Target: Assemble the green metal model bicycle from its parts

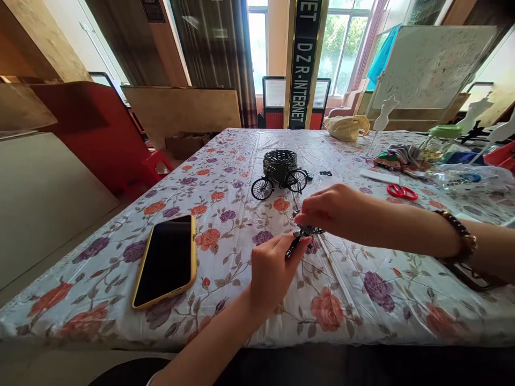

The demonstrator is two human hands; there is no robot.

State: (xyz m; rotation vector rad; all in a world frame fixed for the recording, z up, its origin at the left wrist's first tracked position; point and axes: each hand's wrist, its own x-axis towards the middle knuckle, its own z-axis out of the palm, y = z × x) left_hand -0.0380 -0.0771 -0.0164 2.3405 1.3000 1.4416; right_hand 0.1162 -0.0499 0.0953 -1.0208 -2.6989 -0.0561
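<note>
Near the middle of the table, my left hand (273, 265) is closed, pinching a small black model part (309, 230) between thumb and fingers. My right hand (328, 208) bends over the same part from the right, its fingertips closed at the upper end. Fingers cover much of the part; thin dark pieces, perhaps spokes, show between the hands. Just beyond them stands a black miniature bicycle (280, 183), upright. A round black woven basket (280, 160) sits right behind it, and I cannot tell whether they touch.
A phone in a yellow case (164, 262) lies at left on the flowered tablecloth (225, 268). Red scissors (401, 192), a white strip (379, 177) and plastic bags (475, 179) lie to the right. Farther back are a yellow bag (348, 127) and a green-lidded jar (442, 140).
</note>
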